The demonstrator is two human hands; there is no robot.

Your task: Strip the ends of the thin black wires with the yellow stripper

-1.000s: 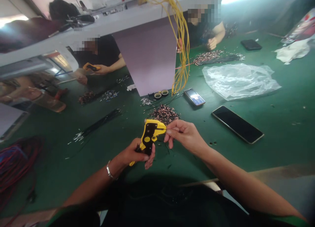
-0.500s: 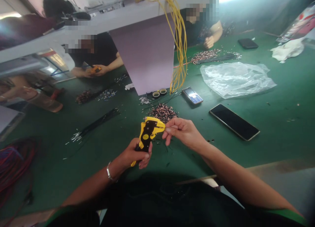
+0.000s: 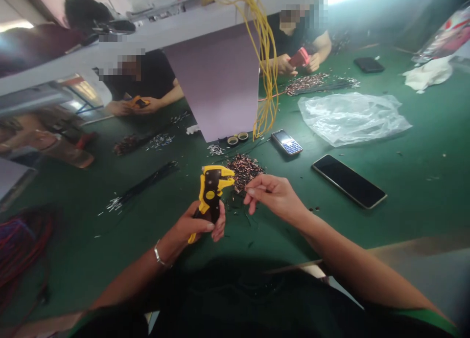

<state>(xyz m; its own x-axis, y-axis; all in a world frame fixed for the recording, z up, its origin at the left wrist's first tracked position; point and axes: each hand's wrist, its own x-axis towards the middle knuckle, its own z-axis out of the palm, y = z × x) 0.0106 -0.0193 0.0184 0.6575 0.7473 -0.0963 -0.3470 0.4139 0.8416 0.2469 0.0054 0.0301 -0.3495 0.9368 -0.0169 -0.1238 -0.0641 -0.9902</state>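
Note:
A yellow and black wire stripper is gripped in my left hand, its fingers wrapped round the handles. The stripper's jaws point right and are apart from my other hand. My right hand is closed in a pinch on a short wire, mostly hidden between thumb and forefinger. Just behind the jaws and fingertips lies a heap of short black wires with copper ends. Small dark scraps are scattered on the green table below it.
A smartphone, a keypad phone and a clear plastic bag lie to the right. Tape rolls sit by the divider. Yellow wires hang down. A black wire bundle lies left. Co-workers' hands hold tools opposite.
My left hand has drawn the wire stripper left, away from my right fingertips. My right hand has hardly moved. A red tool has come into view in the far right co-worker's hands.

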